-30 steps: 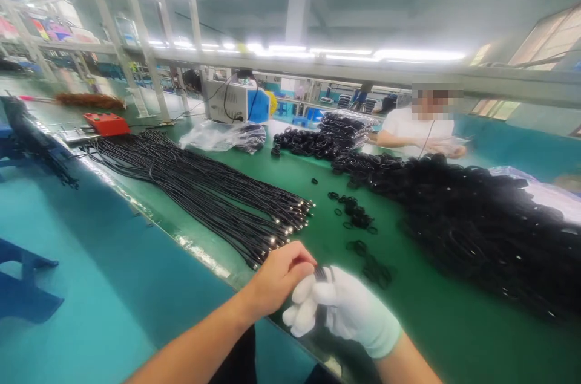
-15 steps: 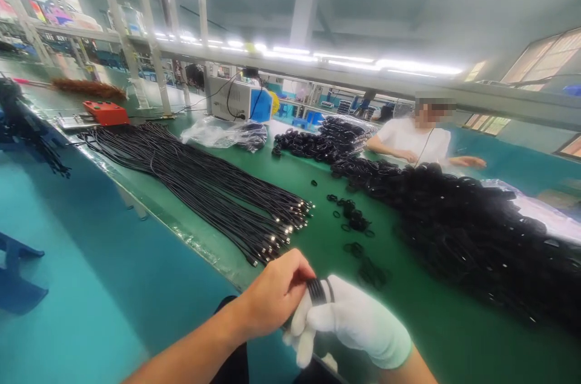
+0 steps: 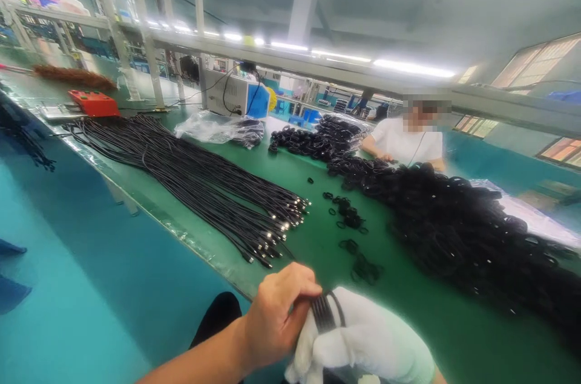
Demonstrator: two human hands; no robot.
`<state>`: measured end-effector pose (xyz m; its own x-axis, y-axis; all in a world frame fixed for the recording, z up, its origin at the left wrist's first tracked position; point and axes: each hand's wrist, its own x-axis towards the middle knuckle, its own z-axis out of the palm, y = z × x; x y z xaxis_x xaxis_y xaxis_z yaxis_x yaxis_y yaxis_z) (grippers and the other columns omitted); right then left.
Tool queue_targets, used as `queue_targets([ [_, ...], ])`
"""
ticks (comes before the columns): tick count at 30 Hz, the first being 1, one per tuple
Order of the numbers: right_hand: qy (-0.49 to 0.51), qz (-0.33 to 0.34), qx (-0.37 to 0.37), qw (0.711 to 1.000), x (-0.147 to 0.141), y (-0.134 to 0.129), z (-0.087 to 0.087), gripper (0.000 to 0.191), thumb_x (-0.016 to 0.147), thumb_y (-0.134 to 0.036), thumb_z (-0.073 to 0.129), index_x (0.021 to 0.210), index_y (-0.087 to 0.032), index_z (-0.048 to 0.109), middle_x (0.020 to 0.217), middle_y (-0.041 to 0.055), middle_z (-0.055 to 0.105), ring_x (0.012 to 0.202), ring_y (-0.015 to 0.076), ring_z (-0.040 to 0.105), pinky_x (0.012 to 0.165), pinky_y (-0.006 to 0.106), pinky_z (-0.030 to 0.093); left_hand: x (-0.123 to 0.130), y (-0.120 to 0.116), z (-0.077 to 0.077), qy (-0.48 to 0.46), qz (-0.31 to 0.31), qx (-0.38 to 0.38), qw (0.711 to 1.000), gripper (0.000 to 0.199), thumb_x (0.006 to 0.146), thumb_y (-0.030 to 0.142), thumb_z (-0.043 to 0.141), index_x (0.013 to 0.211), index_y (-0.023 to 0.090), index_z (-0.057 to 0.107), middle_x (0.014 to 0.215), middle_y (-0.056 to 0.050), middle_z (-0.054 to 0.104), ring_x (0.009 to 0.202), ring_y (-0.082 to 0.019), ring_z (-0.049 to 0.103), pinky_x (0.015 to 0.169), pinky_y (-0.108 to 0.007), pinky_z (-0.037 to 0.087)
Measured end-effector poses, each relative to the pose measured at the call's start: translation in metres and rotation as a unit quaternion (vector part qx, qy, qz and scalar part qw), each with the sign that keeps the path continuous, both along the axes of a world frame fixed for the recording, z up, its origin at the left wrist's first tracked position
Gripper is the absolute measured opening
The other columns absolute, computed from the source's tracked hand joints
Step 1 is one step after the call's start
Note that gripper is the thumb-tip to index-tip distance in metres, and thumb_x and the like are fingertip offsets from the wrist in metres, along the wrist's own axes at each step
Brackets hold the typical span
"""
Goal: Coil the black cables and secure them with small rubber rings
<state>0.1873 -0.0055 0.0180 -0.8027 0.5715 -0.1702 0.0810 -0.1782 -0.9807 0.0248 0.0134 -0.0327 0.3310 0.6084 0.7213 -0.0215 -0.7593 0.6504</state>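
Observation:
A coiled black cable [image 3: 322, 313] is looped in several turns around the fingers of my right hand [image 3: 363, 332], which wears a white glove and is closed. My bare left hand [image 3: 279, 311] is pinched at the near side of this coil, its fingertips touching the loops. A thin stretch of cable runs from the left hand back toward the bundle. Beyond my hands, a long bundle of straight black cables [image 3: 195, 184] lies on the green table [image 3: 290, 160], its metal plug ends pointing at me. The undersides of both hands' grips are hidden.
A large heap of coiled black cables [image 3: 445, 227] covers the right side. Small black rings [image 3: 349, 214] lie mid-table. Behind are a clear plastic bag [image 3: 204, 127], a red box [image 3: 95, 104] and a white-and-blue machine [image 3: 231, 97]. A person in white [image 3: 403, 139] works across the table.
The view has shifted slightly, and both my hands appear lower. My left fingers have moved up over the coil's top. The person across has drawn an outstretched arm in.

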Motion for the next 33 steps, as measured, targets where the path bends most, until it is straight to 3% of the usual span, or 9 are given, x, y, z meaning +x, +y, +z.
queue_targets([
  [3, 0.017, -0.041, -0.019, 0.999, 0.002, -0.005, 0.004, 0.031, 0.078, -0.037, 0.060, 0.086, -0.010, 0.073, 0.075, 0.0073, 0.068, 0.068, 0.0152, 0.059, 0.064, 0.024, 0.045, -0.004, -0.007, 0.012, 0.034, 0.001, -0.013, 0.999, 0.023, 0.084, 0.004, 0.043, 0.098, 0.019, 0.053, 0.086, -0.004, 0.057, 0.078, -0.012, 0.055, 0.068, -0.022, 0.047],
  [6, -0.028, -0.040, -0.008, 0.999, 0.004, -0.007, 0.008, 0.026, 0.074, -0.035, 0.066, 0.086, -0.013, 0.073, 0.072, 0.0048, 0.067, 0.063, 0.0121, 0.055, 0.056, 0.020, 0.042, -0.010, -0.007, 0.026, 0.132, -0.059, -0.042, 0.989, 0.031, 0.084, 0.006, 0.043, 0.111, 0.018, 0.052, 0.096, -0.007, 0.058, 0.081, -0.013, 0.056, 0.071, -0.022, 0.049],
  [13, 0.028, -0.064, 0.021, 0.997, -0.007, -0.018, 0.018, 0.036, 0.084, -0.042, 0.054, 0.088, -0.011, 0.072, 0.076, 0.0086, 0.069, 0.074, 0.0185, 0.062, 0.071, 0.030, 0.048, -0.008, 0.003, 0.030, 0.111, -0.081, 0.060, 0.989, 0.026, 0.084, 0.007, 0.045, 0.105, 0.012, 0.059, 0.092, -0.010, 0.064, 0.083, -0.015, 0.060, 0.074, -0.023, 0.049],
  [17, -0.019, -0.185, 0.032, 0.982, 0.011, -0.033, 0.022, 0.039, 0.088, -0.045, 0.045, 0.097, -0.016, 0.070, 0.087, 0.0103, 0.070, 0.082, 0.0227, 0.063, 0.079, 0.035, 0.049, -0.009, 0.007, 0.037, 0.111, -0.093, 0.047, 0.988, 0.024, 0.084, 0.007, 0.044, 0.101, 0.012, 0.060, 0.090, -0.009, 0.064, 0.084, -0.014, 0.059, 0.076, -0.022, 0.049],
  [20, -0.046, -0.328, 0.064, 0.941, 0.034, -0.036, 0.025, 0.038, 0.085, -0.047, 0.051, 0.106, -0.020, 0.067, 0.096, 0.0118, 0.068, 0.086, 0.0267, 0.063, 0.080, 0.039, 0.048, -0.012, 0.009, 0.045, 0.129, -0.087, 0.027, 0.988, 0.026, 0.085, 0.005, 0.041, 0.102, 0.012, 0.060, 0.092, -0.008, 0.063, 0.086, -0.013, 0.059, 0.078, -0.021, 0.048],
  [22, -0.041, -0.373, 0.071, 0.924, 0.042, -0.032, 0.028, 0.043, 0.084, -0.048, 0.052, 0.118, -0.022, 0.060, 0.108, 0.0127, 0.065, 0.099, 0.0297, 0.059, 0.085, 0.042, 0.046, -0.012, 0.010, 0.049, 0.155, -0.088, 0.019, 0.984, 0.027, 0.085, 0.005, 0.041, 0.102, 0.013, 0.060, 0.093, -0.007, 0.063, 0.086, -0.013, 0.058, 0.078, -0.021, 0.047],
  [25, -0.079, -0.331, 0.089, 0.936, 0.034, -0.024, 0.033, 0.057, 0.075, -0.038, 0.067, 0.128, -0.025, 0.050, 0.124, 0.0104, 0.056, 0.113, 0.0309, 0.050, 0.093, 0.043, 0.041, -0.008, 0.012, 0.053, 0.184, -0.093, 0.002, 0.979, 0.028, 0.084, 0.004, 0.043, 0.102, 0.015, 0.061, 0.093, -0.005, 0.062, 0.085, -0.013, 0.058, 0.077, -0.020, 0.046],
  [29, -0.061, -0.230, 0.087, 0.967, 0.014, -0.012, 0.033, 0.060, 0.060, -0.029, 0.079, 0.115, -0.017, 0.057, 0.104, 0.0069, 0.060, 0.097, 0.0274, 0.054, 0.087, 0.043, 0.045, -0.003, 0.015, 0.057, 0.197, -0.078, -0.039, 0.977, 0.029, 0.083, 0.003, 0.044, 0.100, 0.019, 0.062, 0.090, -0.001, 0.060, 0.081, -0.010, 0.056, 0.074, -0.018, 0.045],
  [33, -0.026, -0.228, 0.049, 0.972, 0.007, -0.002, 0.018, 0.052, 0.062, -0.024, 0.077, 0.109, -0.016, 0.056, 0.095, 0.0055, 0.060, 0.086, 0.0228, 0.057, 0.077, 0.040, 0.050, 0.001, 0.017, 0.060, 0.233, -0.032, -0.067, 0.970, 0.030, 0.084, 0.005, 0.041, 0.098, 0.021, 0.064, 0.084, 0.000, 0.058, 0.074, -0.010, 0.055, 0.068, -0.019, 0.043],
])
